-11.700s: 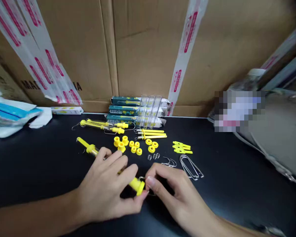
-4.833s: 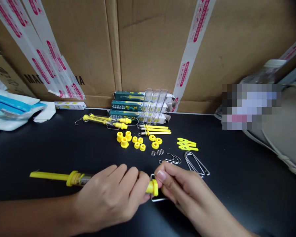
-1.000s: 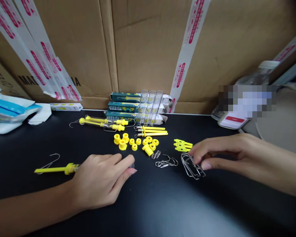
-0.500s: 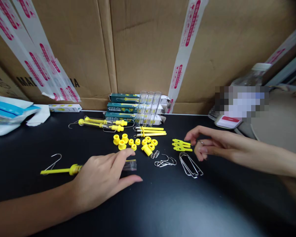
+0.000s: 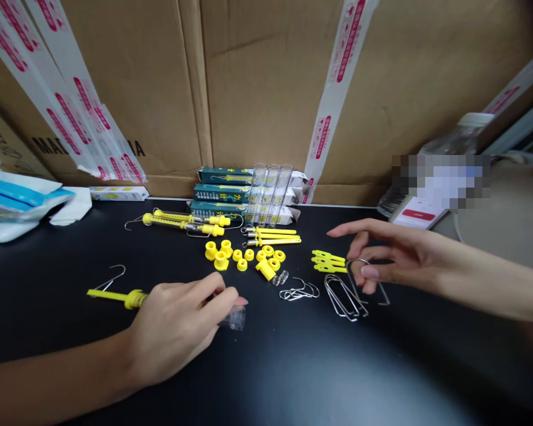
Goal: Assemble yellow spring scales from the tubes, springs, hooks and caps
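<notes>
My left hand (image 5: 182, 331) is wrapped round a clear tube (image 5: 235, 318); a yellow strip and cap (image 5: 134, 299) and a wire hook (image 5: 115, 277) stick out on its left side. Between thumb and curled fingers, my right hand (image 5: 382, 254) pinches a bent metal wire loop (image 5: 384, 291), its index finger stretched out. Just below that hand lie more long wire loops (image 5: 340, 299). Yellow flat pieces (image 5: 328, 261) rest to its left. Small wire hooks (image 5: 298, 291) and springs (image 5: 281, 278) lie between the hands.
Several yellow caps (image 5: 221, 260) and yellow rods (image 5: 275, 238) lie mid-table. Behind are assembled tubes (image 5: 177, 221), green boxes (image 5: 220, 193) with clear tubes (image 5: 273, 189) on top, and a cardboard box (image 5: 266, 89). A bottle (image 5: 464, 139) and phone (image 5: 420, 213) are at right, plastic packaging (image 5: 22, 201) at left.
My right hand has lifted one wire loop and moved slightly right. My left fingers have closed round the tube, and its hooked end has shifted right and up.
</notes>
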The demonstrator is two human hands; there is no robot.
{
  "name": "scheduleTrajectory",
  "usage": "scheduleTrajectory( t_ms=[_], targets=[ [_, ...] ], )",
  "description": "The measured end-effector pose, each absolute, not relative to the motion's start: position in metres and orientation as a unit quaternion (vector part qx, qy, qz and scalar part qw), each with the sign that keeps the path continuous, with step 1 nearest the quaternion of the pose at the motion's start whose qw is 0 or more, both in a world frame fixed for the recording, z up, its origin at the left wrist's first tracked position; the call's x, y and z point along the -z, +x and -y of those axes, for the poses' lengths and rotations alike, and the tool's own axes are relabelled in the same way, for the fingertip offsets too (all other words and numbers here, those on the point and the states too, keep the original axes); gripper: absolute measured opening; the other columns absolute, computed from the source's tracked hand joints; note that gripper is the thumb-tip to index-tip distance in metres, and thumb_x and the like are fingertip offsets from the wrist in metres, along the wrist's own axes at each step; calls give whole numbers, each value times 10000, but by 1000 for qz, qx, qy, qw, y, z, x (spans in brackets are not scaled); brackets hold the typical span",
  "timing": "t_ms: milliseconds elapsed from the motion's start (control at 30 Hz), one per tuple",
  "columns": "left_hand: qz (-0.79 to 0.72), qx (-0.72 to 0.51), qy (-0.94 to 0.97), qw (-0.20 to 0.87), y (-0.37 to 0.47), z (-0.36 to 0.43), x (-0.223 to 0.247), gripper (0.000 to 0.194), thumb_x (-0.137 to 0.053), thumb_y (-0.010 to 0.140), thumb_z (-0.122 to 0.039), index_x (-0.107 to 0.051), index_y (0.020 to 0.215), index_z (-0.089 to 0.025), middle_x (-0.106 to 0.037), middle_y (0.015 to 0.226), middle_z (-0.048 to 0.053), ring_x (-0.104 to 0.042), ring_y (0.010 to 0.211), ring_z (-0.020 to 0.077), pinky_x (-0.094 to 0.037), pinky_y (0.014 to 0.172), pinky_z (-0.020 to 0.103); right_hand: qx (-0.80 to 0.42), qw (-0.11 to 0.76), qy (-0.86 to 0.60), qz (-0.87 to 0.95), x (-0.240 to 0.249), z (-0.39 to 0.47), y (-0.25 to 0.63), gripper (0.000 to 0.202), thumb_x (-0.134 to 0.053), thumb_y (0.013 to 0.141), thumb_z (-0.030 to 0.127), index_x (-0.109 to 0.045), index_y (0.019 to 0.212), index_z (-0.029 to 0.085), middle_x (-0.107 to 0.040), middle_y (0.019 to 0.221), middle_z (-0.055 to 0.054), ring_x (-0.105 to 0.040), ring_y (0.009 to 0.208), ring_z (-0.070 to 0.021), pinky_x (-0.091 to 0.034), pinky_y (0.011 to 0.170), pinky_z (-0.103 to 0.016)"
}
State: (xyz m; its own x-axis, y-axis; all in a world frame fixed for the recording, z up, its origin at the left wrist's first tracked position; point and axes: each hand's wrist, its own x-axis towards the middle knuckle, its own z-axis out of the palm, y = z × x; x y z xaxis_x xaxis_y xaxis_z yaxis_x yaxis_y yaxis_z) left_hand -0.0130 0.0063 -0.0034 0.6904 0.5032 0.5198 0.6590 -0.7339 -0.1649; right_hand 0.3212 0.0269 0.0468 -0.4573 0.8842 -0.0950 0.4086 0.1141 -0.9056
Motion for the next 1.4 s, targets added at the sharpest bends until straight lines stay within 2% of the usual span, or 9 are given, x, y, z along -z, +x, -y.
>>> scheduleTrajectory(
  t_ms=[167,233,333,400,533,633,833,1033,1400],
  targets=[
    [341,225,-902,142,-18,-6,9,319,-386,983,-83,-653,882,-224,-636,792,-45,-562,505,84,-364,466,238,-436,209,-510,711,-44,-31,322,389,-776,818,391,-639,1144,226,-714,814,-23,-706,796,-185,-550,732,-289],
    [349,215,-900,151,-20,-6,11,487,-332,926,-2,-658,1113,-311,-637,908,-31,-584,536,80,-357,453,219,-441,195,-524,702,-43,-34,322,346,-775,811,417,-659,1073,223,-736,809,-25,-702,797,-186,-532,735,-286],
    [348,222,-896,165,-20,-6,11,464,-333,995,-74,-588,1278,-339,-638,948,-21,-599,526,70,-364,439,214,-460,185,-546,675,-40,-37,322,319,-799,778,434,-668,974,220,-750,820,-27,-690,816,-189,-512,750,-279],
    [338,242,-895,163,-19,-7,11,272,-396,1049,-245,-666,1080,-235,-653,858,-26,-599,496,80,-381,443,239,-466,184,-553,665,-39,-39,321,296,-804,765,436,-673,915,218,-747,828,-29,-682,821,-192,-505,744,-278],
    [312,252,-899,178,-16,-9,9,452,-491,1019,-396,-515,613,-200,-520,563,-54,-521,404,115,-326,417,295,-442,167,-565,676,-35,-40,319,239,-807,746,409,-692,811,209,-750,816,-31,-674,805,-194,-496,730,-283],
    [319,258,-891,192,-15,-9,9,412,-463,1034,-366,-532,660,-208,-586,615,-55,-493,380,108,-302,401,289,-433,165,-582,669,-33,-40,318,204,-806,730,365,-694,799,209,-768,812,-29,-685,810,-194,-500,734,-285],
    [345,237,-887,195,-15,-8,7,388,-225,1090,-245,-612,1078,-252,-712,852,-34,-575,427,98,-339,428,266,-445,157,-576,667,-28,-43,319,193,-791,715,320,-702,831,193,-787,827,-45,-717,798,-199,-544,738,-299],
    [317,229,-907,157,-17,-10,7,414,-363,1065,-255,-490,674,-203,-525,552,-62,-545,459,101,-307,482,280,-431,150,-568,685,-24,-44,320,151,-771,733,344,-744,794,208,-796,813,-33,-733,790,-192,-554,727,-285],
    [320,242,-897,185,-16,-8,7,304,-444,937,-150,-451,641,-217,-467,523,-64,-482,455,121,-304,495,305,-306,264,-558,725,-27,-35,296,237,-712,817,459,-761,823,227,-787,864,-37,-725,787,-210,-549,701,-306]
  ],
)
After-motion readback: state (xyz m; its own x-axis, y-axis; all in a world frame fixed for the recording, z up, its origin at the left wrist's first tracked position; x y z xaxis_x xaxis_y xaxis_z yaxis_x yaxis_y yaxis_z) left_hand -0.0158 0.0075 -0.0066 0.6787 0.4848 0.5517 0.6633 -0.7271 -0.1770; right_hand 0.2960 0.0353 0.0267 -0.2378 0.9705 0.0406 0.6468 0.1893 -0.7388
